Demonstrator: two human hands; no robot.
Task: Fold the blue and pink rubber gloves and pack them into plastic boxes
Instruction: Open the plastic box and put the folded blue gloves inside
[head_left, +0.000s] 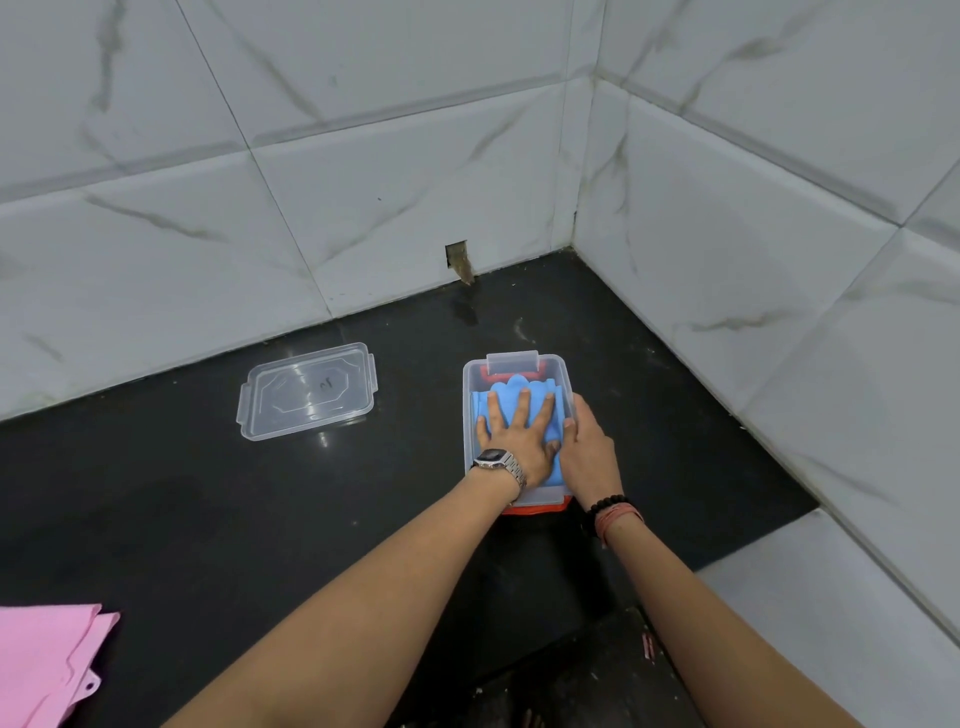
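A clear plastic box (558, 375) stands on the black counter, right of the middle, with folded blue rubber gloves (519, 391) inside it. My left hand (519, 431), with a metal watch on the wrist, lies flat on the blue gloves with fingers spread, pressing them down. My right hand (589, 447) grips the box's right wall, thumb over the rim. The pink gloves (44, 665) lie flat at the bottom left corner of the view, partly cut off.
The box's clear lid (307, 391) lies flat on the counter (208, 493) to the left of the box. White marble-tiled walls (363, 197) close in behind and on the right. An orange edge (535, 510) shows under the box's near end.
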